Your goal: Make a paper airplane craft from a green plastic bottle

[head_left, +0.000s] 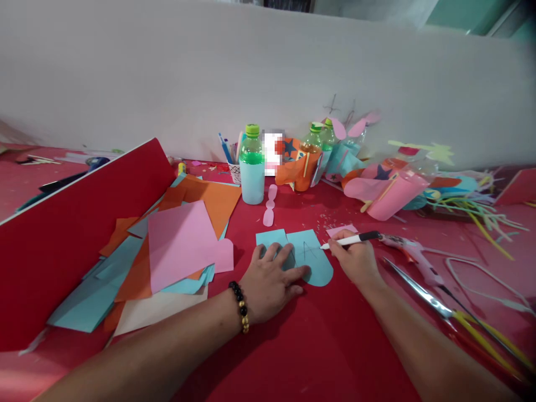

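Observation:
My left hand (pixel 274 285) lies with fingers spread on a light blue paper heart (pixel 320 271), pressing it to the red board. Dark pen lines cross in a star-like shape on the heart. Closed around a white marker pen with a black end (pixel 349 240), my right hand (pixel 355 259) keeps its tip at the heart's upper right edge. A small pink paper piece (pixel 341 230) lies partly behind that hand. Just beyond the heart is a pink paper strip with rounded lobes (pixel 270 205). Part of the heart is hidden under my left fingers.
Pink, orange and blue paper sheets (pixel 180 245) pile up at left beside a raised red panel (pixel 84 223). A blue-wrapped bottle (pixel 252 178) and decorated bottles (pixel 310 162) stand behind. Scissors (pixel 435 301) and a pink glue gun (pixel 414 257) with its cord lie at right.

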### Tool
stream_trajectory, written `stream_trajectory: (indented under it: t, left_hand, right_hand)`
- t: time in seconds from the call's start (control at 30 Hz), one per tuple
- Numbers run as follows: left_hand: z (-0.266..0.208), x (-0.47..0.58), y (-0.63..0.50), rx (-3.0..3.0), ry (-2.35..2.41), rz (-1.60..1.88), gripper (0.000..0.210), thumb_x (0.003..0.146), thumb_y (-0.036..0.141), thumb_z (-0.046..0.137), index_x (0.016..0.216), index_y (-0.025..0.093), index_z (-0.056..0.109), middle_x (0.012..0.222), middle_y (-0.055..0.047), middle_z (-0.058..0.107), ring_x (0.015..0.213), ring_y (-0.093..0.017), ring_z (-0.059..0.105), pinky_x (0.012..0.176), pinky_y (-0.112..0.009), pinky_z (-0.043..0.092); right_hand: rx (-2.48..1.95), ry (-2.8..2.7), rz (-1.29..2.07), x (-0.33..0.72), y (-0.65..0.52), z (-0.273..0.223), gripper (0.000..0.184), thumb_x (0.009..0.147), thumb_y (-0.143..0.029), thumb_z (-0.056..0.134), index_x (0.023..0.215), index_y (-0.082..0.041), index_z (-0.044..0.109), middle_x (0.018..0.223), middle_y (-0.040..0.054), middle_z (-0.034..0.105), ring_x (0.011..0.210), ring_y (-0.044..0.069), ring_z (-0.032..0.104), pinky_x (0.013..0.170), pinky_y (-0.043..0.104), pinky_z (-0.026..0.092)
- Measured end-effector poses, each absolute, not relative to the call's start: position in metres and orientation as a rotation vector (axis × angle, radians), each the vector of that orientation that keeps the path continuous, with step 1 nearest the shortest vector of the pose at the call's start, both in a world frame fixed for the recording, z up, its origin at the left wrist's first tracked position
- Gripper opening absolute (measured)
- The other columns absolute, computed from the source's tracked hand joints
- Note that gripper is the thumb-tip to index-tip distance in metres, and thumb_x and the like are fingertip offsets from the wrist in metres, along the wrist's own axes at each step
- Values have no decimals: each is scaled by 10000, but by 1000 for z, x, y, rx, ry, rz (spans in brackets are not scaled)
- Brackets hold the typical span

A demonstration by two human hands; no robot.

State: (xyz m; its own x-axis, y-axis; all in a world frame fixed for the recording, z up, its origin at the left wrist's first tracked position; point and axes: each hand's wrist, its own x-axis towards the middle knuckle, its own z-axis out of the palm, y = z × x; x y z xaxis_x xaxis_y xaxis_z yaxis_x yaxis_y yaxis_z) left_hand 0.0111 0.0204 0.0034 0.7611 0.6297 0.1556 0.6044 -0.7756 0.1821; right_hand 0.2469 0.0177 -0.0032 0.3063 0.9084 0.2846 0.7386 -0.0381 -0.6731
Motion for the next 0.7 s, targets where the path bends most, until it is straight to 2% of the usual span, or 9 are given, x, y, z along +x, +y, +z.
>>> stream_trajectory:
  t: [0.1, 0.37, 0.7]
  left_hand:
    - [3, 11, 20, 2836, 998, 313, 359, 919, 537, 451, 1269, 467, 491, 1444, -51, 354, 1254, -334, 354, 984, -568, 310]
    - [0, 11, 21, 2824, 1000, 331, 368, 923, 547, 436, 1282, 482, 480, 1455, -33, 347, 1259, -324, 346, 994, -569, 299]
    - [0, 10, 21, 2844, 973, 310, 368, 925, 556, 421, 1280, 486, 485, 1454, -25, 350, 1245, -326, 347, 990, -571, 299]
  right_hand:
    - [-1776, -1469, 311, 245, 15, -1, 177, 784, -313, 573, 647, -204, 546, 546, -10, 539, 515, 140, 468, 511, 267, 345]
    - [-1510, -1554, 665, 231, 7, 3, 179, 840, -355, 575, 752, -207, 527, 583, -50, 428, 521, 107, 386, 476, 238, 308]
    - [-1526, -1596, 701, 229, 6, 1, 165, 869, -327, 508, 755, -208, 528, 584, -32, 500, 516, 116, 449, 467, 239, 317]
